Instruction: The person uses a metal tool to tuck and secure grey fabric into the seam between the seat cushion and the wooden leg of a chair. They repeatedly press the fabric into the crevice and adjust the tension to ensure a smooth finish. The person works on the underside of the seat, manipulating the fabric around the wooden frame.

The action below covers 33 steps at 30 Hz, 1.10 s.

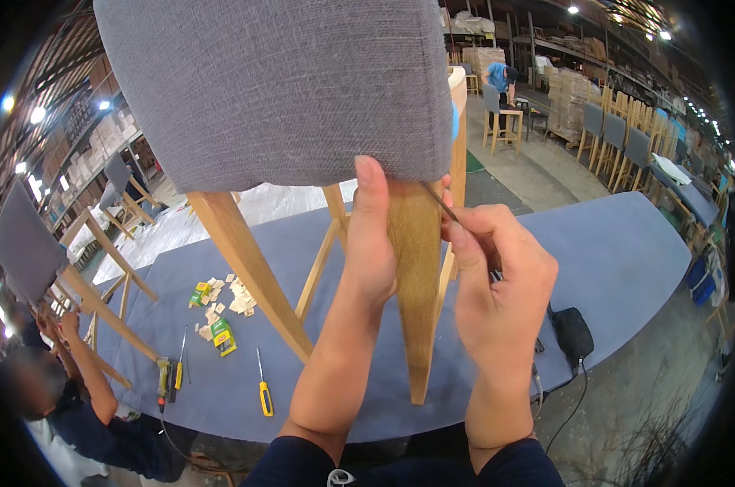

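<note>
Already upholstered, the near chair [278, 97] seems unfinished as my left hand [369, 247] wraps its leg [414, 300], right hand [501, 276] pinching a thin tool [441, 204].

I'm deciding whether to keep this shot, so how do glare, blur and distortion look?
In the head view, the blue-grey table bows with fisheye distortion; ceiling lamps at upper left flare white; a blurred patch hides a co-worker's head at lower left; the grey upholstery looks fairly crisp.
</note>
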Each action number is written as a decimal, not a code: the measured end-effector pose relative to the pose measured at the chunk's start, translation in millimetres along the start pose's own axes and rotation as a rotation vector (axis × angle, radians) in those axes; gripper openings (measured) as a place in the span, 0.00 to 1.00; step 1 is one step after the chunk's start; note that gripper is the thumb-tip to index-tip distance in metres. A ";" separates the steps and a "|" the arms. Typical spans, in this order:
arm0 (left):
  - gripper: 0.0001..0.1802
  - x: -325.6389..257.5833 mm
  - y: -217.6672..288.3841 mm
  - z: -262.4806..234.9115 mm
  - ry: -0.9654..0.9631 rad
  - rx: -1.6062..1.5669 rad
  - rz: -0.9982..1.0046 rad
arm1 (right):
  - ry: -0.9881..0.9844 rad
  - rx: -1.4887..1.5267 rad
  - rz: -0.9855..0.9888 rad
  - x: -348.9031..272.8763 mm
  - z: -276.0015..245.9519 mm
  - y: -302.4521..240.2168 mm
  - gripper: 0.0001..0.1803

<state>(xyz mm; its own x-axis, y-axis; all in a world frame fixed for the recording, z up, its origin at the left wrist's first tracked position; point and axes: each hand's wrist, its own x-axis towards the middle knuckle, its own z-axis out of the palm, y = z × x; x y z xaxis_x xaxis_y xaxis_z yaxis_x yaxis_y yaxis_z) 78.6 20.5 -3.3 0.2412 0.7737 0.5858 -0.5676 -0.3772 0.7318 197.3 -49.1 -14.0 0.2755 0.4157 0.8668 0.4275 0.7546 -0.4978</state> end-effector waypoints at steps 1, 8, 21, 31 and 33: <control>0.55 -1.2 -0.1 -2.1 -0.034 -0.057 -0.008 | -0.038 -0.021 0.002 0.7 -4.1 -1.9 0.02; 0.56 0.9 -4.9 -5.2 -0.084 -0.098 0.019 | -0.037 0.010 0.060 -3.0 -7.2 -5.4 0.01; 0.40 -3.8 -5.1 -0.6 -0.007 0.033 0.090 | -0.001 0.050 0.121 -9.0 -8.4 -0.8 0.04; 0.40 -3.4 -2.6 1.9 0.020 0.147 0.108 | 0.059 0.272 0.192 -13.7 9.8 12.8 0.06; 0.40 -3.6 -3.8 -3.5 -0.032 0.136 0.084 | 0.033 0.235 0.188 -12.9 5.3 11.9 0.05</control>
<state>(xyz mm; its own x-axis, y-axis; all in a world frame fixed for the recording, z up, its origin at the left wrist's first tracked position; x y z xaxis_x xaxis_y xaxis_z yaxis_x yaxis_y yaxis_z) 77.1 20.9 -9.5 0.2236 0.7209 0.6560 -0.4754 -0.5068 0.7191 194.2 -42.8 -30.9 0.3606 0.5454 0.7566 0.1563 0.7644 -0.6255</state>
